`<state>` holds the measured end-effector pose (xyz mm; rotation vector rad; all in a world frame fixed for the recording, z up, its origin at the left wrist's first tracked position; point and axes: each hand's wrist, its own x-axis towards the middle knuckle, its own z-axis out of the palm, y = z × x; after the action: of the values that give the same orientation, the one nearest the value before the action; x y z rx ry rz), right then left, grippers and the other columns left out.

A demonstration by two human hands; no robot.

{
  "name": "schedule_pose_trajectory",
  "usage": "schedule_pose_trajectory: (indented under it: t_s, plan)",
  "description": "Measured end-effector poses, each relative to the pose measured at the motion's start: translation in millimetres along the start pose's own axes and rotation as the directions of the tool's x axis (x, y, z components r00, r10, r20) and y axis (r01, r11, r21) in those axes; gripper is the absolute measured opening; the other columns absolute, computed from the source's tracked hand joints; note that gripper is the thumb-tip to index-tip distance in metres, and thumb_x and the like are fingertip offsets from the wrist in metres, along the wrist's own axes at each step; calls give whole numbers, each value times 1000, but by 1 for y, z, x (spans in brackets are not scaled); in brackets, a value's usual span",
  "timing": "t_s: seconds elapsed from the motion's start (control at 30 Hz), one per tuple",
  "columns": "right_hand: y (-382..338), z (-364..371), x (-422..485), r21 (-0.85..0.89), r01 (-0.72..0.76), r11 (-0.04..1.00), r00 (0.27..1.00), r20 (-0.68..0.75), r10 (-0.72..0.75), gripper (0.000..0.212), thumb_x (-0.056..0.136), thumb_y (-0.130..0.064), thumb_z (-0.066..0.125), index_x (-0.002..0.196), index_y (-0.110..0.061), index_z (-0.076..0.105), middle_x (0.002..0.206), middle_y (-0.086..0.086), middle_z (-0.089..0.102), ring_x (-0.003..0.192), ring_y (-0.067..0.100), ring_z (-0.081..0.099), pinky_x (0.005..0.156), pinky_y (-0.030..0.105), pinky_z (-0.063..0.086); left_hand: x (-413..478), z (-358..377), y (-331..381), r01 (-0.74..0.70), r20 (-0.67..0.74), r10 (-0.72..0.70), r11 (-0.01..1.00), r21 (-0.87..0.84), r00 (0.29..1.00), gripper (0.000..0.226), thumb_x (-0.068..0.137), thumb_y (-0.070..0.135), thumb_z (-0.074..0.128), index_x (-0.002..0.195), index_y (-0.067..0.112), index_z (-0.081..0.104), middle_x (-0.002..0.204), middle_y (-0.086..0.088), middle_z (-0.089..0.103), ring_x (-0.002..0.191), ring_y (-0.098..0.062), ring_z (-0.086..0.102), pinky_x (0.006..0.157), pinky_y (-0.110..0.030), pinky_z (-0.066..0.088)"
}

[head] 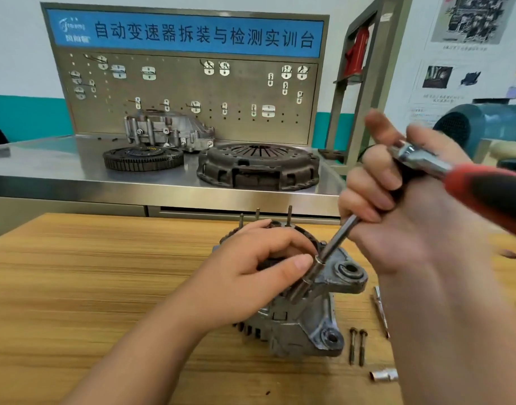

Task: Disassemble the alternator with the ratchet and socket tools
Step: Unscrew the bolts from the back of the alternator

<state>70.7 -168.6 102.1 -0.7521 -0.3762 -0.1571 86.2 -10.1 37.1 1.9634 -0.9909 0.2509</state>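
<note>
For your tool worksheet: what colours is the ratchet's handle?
Red and black; the ratchet handle shows best in the head view.

The wooden surface (75,273) holds the alternator (303,323), right under the left grip (251,276). Below the right grip (411,214), two bolts (356,344) lie side by side, with a thin metal rod (381,311) beside them and a small socket (384,375) nearer the person.

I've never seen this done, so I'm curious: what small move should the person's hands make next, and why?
Probably swing the ratchet to loosen a bolt: the right hand grips it, its socket sits on the alternator, which the left hand holds, and two bolts already lie beside it.
</note>
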Motion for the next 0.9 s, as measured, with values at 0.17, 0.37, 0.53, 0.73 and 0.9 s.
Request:
schedule_pose_trajectory:
  t_s: [0.17, 0.37, 0.53, 0.73, 0.9]
  plan:
    - [-2, -7, 0, 76, 68, 995, 968, -248, -47, 33, 100, -26, 35, 71, -20, 47, 48, -7, 29, 38, 7, 18, 33, 19, 17, 1, 7, 10, -30, -76, 46, 980, 196, 996, 19, 84, 51, 49, 92, 45, 65, 95, 28, 66, 100, 8, 57, 117, -39, 16]
    - [3, -1, 4, 234, 26, 972, 979, -200, 22, 15, 87, -22, 44, 72, -20, 44, 50, -6, 34, 39, 7, 24, 37, 16, 23, 2, 6, 22, 36, -76, -17, 967, 253, 997, 18, 89, 33, 49, 82, 32, 65, 79, 22, 68, 80, 3, 61, 117, -23, 11]
    - [13, 13, 6, 289, 60, 956, 975, -220, 6, 53, 101, -18, 34, 54, -11, 59, 49, 2, 53, 37, 10, 46, 40, 15, 41, 2, 8, 23, 167, -188, -159, 985, 28, 969, 18, 87, 15, 64, 74, 28, 64, 72, 15, 72, 59, 8, 57, 62, -20, 41]
    - [15, 25, -7, -132, 350, 928, 936, 17, -351, 37, 72, 9, 49, 96, -19, 55, 83, 5, 67, 65, 15, 66, 55, 27, 53, 3, 7, 23, 190, -251, -217, 973, -129, 943, 14, 87, 12, 64, 78, 24, 65, 74, 11, 73, 61, 3, 61, 60, -14, 44]
    - [13, 18, -12, -191, 246, 950, 967, 114, -227, 24, 93, -33, 44, 94, -13, 57, 70, 4, 56, 51, 15, 45, 48, 25, 37, 5, 10, 18, 195, -134, -231, 952, -234, 964, 3, 84, 14, 68, 87, 14, 69, 75, -6, 73, 66, -16, 63, 63, -34, 50]
